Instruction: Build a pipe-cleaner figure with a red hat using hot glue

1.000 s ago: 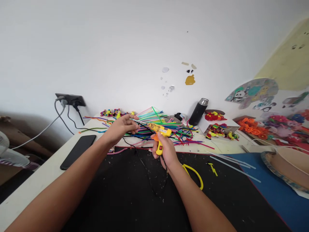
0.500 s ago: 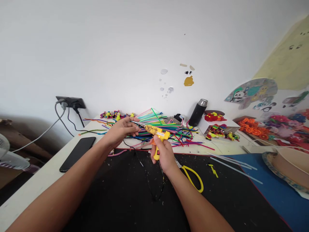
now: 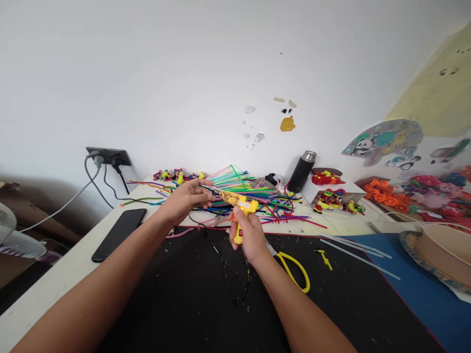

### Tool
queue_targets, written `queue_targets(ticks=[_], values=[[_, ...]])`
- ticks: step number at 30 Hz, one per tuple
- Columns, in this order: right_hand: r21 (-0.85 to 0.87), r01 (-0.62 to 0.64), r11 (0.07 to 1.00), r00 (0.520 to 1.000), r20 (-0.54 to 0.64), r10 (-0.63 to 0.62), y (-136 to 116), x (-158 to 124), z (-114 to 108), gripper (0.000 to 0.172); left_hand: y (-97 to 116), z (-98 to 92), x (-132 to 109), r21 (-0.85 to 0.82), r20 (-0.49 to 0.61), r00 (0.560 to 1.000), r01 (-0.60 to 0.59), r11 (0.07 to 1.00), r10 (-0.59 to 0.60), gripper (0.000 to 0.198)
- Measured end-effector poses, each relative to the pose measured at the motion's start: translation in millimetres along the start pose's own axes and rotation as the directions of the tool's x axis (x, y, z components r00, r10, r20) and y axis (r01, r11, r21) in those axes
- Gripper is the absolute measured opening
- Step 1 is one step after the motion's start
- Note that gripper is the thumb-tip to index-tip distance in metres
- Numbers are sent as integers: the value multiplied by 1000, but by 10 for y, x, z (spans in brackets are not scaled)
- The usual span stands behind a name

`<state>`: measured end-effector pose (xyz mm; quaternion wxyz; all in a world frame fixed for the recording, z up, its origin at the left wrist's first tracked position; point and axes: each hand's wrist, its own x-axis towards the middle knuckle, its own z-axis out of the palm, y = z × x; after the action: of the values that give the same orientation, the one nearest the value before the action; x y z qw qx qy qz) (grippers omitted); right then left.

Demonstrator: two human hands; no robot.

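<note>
My right hand (image 3: 251, 237) is wrapped round the handle of a yellow glue gun (image 3: 241, 202), whose stained front points left. Close to the nozzle is my left hand (image 3: 188, 200), its fingers pinched together; whatever they hold is too small to make out. The gun's dark cord (image 3: 221, 262) hangs in a loop over the black mat (image 3: 206, 314). Right behind the gun lies a loose heap of coloured pipe cleaners (image 3: 235, 182). Yellow-handled scissors (image 3: 296, 269) rest on the mat beside my right wrist, their blades partly hidden.
A black phone (image 3: 119, 235) lies at left below a power strip (image 3: 108, 156). A black flask (image 3: 301, 171) stands by the wall. Clear glue sticks (image 3: 360, 257), a small yellow-green piece (image 3: 325, 260) and a round tray (image 3: 437, 260) are at right, before orange pipe-cleaner flowers (image 3: 386, 195).
Almost nothing differs. My left hand and the glue gun keep nearly the same place, with only a very slight shift of the view.
</note>
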<state>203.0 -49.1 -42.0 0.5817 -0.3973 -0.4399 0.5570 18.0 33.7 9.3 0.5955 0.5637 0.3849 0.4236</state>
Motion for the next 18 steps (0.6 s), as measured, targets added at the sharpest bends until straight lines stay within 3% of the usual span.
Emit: queue_targets(ticks=[18], values=[[-10, -24, 1000, 1000, 0, 24, -6, -2, -9, 51, -2, -4, 1, 4, -5, 1000, -24, 1000, 24, 47]])
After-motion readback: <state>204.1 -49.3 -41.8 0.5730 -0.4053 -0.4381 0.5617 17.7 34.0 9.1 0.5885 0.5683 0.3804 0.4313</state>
